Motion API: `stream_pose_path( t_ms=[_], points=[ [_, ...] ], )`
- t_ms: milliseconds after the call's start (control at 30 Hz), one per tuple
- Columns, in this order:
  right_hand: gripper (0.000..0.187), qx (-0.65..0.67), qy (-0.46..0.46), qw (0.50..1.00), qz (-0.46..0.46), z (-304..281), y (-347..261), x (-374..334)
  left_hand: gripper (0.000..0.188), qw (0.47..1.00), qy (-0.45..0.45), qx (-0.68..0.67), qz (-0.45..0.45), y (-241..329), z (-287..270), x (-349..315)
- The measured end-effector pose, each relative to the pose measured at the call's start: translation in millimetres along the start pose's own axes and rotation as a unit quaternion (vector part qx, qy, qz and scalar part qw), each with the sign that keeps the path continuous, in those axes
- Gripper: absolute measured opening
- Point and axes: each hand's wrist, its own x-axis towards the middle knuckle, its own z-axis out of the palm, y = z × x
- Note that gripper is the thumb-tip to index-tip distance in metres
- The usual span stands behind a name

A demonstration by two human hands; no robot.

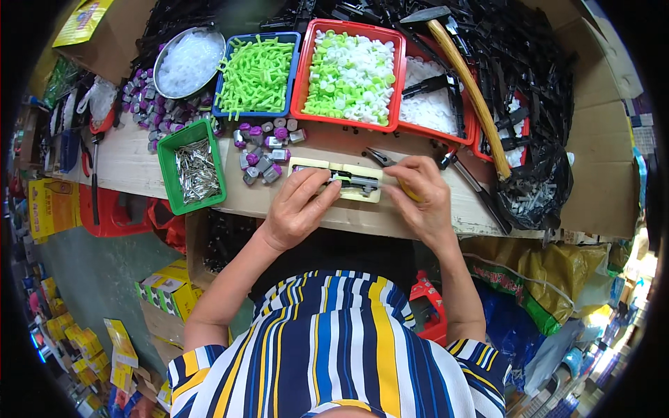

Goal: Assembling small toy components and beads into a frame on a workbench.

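A cream mould-like block (362, 196) lies on the table edge in front of me, with a black and grey plastic assembly (359, 182) set in it. My left hand (298, 207) has its fingers closed on the left part of this assembly; a bit of light green shows by the fingertips. At the block's right end, my right hand (424, 198) is bent in a pinch, and what its fingertips hold is too small to make out. Pliers (380, 157) with a yellow handle show partly beneath my right hand; whether the palm grips them cannot be told.
Behind the block stand a blue basket (218, 104) of green sticks, a red basket (298, 97) of green and white pieces, and a green tray (169, 171) of metal pins. Grey-purple parts (261, 164) lie loose nearby. A wooden-handled hammer (474, 90) rests right, beside piled black parts (536, 63).
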Motion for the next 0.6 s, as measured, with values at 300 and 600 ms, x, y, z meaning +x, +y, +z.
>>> stream_pose_path(
  t_ms=[300,600],
  points=[
    [0.017,-0.121,0.143,0.981,0.058,-76,15,6,0.033,1.0,-0.009,0.002,-0.016,3,-5,1],
    [0.027,-0.395,0.11,0.912,0.001,-161,82,43,0.031,1.0,-0.01,0.005,-0.019,4,-3,3]
  ],
)
